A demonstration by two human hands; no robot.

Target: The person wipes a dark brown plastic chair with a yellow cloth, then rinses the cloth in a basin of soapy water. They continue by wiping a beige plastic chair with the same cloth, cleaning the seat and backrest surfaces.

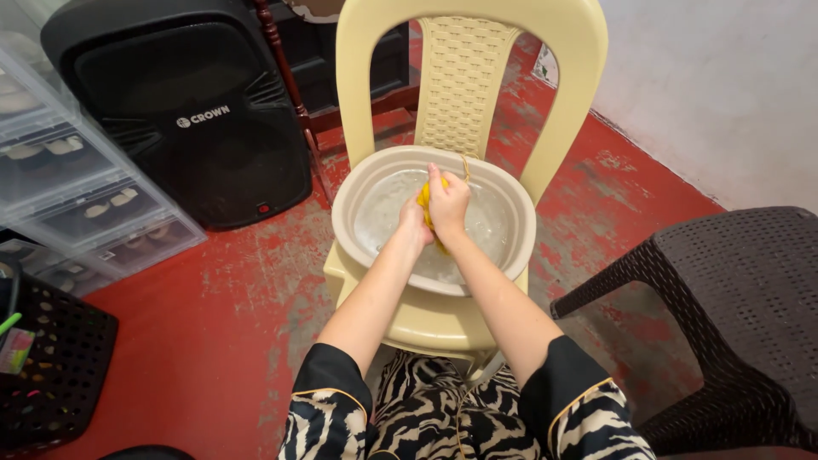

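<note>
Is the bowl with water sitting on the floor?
No, the beige basin sits on the seat of the cream plastic chair, where both hands squeeze a yellow cloth.

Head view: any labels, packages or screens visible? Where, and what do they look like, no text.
Logo label: small white mark on the black speaker's grille, upper left.
Small packet: on the black perforated crate at the left edge, green and pink, details too small to tell.
No screens or signs show.
</note>
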